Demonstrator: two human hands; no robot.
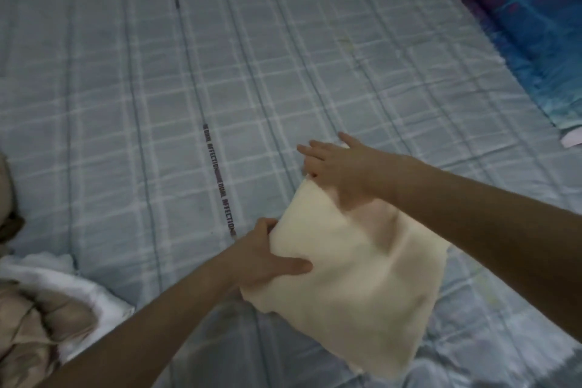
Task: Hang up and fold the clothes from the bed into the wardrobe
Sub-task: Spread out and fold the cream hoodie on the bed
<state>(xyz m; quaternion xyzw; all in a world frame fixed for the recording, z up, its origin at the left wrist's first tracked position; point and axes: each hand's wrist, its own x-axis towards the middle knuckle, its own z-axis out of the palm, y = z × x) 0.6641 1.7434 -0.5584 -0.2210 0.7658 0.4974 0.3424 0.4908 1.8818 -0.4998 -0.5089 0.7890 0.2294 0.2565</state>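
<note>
A cream garment [352, 277], folded into a rough rectangle, lies on the bed's blue checked sheet [157, 104] at the lower middle. My left hand [271, 255] grips its left edge, thumb on top and fingers tucked beneath the cloth. At the garment's far corner my right hand [337, 170] rests flat on the fabric with its fingers straight and spread, fingertips reaching past the edge onto the sheet.
A pile of beige and white clothes [41, 318] sits at the lower left edge of the bed. A dark blue and purple patterned pillow [532, 25] lies at the upper right. A printed text stripe [220, 179] runs down the sheet.
</note>
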